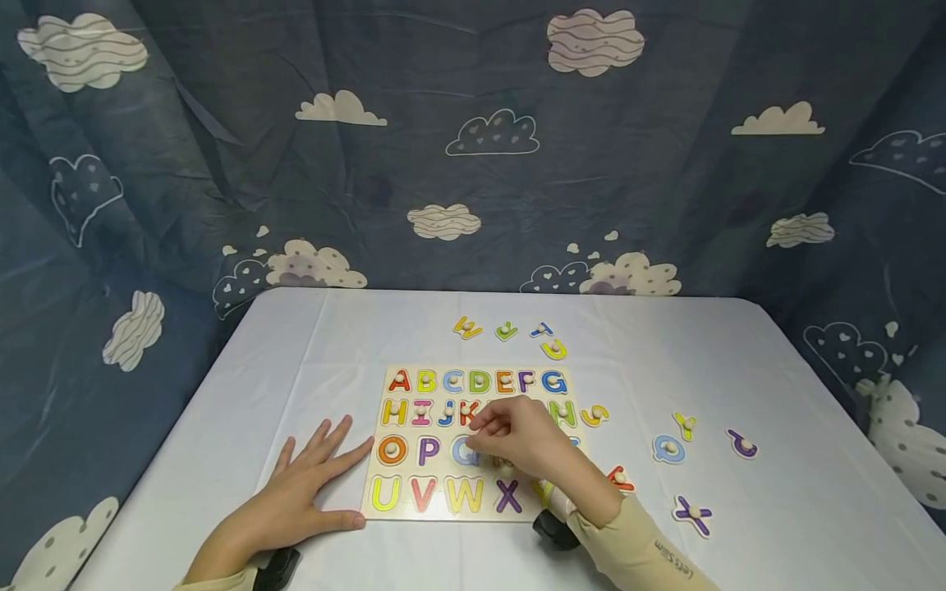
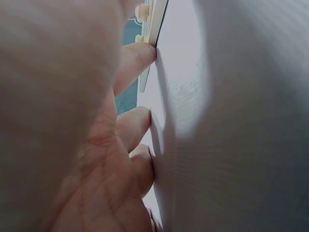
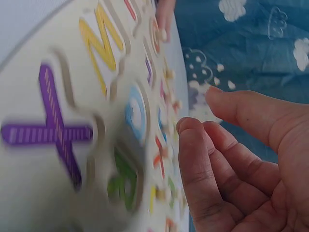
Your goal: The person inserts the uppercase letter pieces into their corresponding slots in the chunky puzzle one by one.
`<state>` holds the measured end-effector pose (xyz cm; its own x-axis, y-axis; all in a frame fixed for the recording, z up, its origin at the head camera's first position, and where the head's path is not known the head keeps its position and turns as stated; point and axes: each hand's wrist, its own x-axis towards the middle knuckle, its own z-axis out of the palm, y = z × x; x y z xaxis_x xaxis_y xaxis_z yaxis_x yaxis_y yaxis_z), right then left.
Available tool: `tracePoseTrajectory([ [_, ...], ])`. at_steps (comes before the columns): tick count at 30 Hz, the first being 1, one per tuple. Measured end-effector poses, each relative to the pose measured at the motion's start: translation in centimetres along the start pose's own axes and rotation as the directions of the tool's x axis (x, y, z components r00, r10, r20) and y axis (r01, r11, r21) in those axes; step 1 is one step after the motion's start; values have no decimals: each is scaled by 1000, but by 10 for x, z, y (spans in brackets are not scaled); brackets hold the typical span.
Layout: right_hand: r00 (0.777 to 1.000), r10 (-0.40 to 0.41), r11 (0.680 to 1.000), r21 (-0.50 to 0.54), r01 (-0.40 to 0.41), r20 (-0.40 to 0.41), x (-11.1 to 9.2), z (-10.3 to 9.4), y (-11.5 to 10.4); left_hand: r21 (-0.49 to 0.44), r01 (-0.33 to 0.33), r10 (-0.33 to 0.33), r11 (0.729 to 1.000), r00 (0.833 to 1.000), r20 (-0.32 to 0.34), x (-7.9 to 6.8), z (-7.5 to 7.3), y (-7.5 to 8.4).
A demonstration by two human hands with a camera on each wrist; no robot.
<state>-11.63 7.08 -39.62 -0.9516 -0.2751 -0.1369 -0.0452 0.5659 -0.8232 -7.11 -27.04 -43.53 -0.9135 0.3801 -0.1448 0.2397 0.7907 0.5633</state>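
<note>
Nearest me: left hand (image 1: pixel 303 484) flat on the white surface (image 1: pixel 429 562), fingers spread, forefinger and thumb at the left edge of the letter board (image 1: pixel 410 497). Right sleeve (image 1: pixel 646 550), tan, reaches in from the lower right. Right hand (image 1: pixel 517 431) hangs over the board's middle, beside the blue Q; fingers loosely bent, thumb and forefinger apart, nothing between them (the right wrist view shows the gap well).

The board lies flat before me. Bottom row: U, V, W and X as flat printed shapes. Top row: A to G, knobbed pieces seated.

Right of the board, loose: red letter (image 1: pixel 621 478) by my forearm, purple X (image 1: pixel 692 515), blue ring-shaped letter (image 1: pixel 668 448), yellow Y (image 1: pixel 685 425), purple letter (image 1: pixel 742 444). Orange-yellow letter (image 1: pixel 594 415) just beside the board's right edge.

Beyond the top edge: yellow U (image 1: pixel 553 350), blue T (image 1: pixel 542 329), green letter (image 1: pixel 506 331), yellow W (image 1: pixel 467 327). Farthest: dark cloud-print cloth (image 1: pixel 665 180).
</note>
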Motion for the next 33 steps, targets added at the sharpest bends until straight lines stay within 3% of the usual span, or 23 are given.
tracePoseTrajectory([
  [9, 990, 65, 997, -39, -70, -122, -16, -46, 18, 1, 12, -12, 1000, 1000, 2, 0, 0, 0],
  [16, 972, 126, 991, -25, -134, -198, -32, -84, 47, -2, 0, 0, 1000, 1000, 0, 0, 1, -1],
  [24, 931, 221, 967, -61, -249, -292, -57, -127, 88, 6, 3, -3, 1000, 1000, -7, 0, 1, 0],
  [33, 862, 288, 920, -129, -369, -417, -88, -170, 131, 3, 2, -2, 1000, 1000, -10, 0, 1, 1],
])
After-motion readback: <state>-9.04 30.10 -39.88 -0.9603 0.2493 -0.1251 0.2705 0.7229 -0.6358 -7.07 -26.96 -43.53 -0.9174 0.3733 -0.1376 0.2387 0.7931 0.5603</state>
